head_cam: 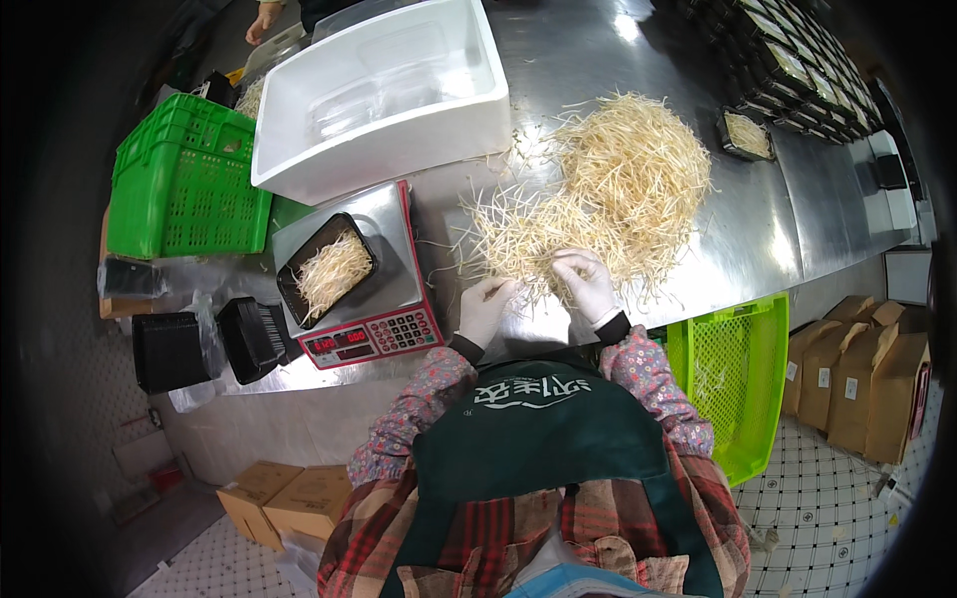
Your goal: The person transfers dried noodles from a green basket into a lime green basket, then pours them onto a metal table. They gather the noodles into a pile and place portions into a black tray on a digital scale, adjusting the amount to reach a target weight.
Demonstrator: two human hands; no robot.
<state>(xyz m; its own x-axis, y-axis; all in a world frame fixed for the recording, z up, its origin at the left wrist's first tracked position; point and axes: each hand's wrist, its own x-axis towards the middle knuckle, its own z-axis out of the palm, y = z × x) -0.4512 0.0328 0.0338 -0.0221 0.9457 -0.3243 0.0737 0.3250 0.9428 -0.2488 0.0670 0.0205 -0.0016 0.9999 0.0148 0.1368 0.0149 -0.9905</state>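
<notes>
A large heap of bean sprouts [628, 164] lies on the steel table [748, 217]. At the heap's near edge my gloved left hand [486, 303] has its thumb and fingertips together; whether a sprout is pinched there is too small to tell. My gloved right hand [587, 284] touches the near side of the sprouts with bent fingers, its fingertips partly among them. To the left, a black plastic tray [345, 291] partly filled with sprouts rests tilted in angle on the steel pan of a red digital scale [389, 258], whose display is lit.
A white foam box [389, 142] holding clear plastic lids stands behind the scale, beside a green crate [202, 179]. Empty black trays [172, 351] are stacked at left. Packed trays [792, 67] and one filled tray [746, 136] sit far right. Another person's hand [262, 22] shows at top left.
</notes>
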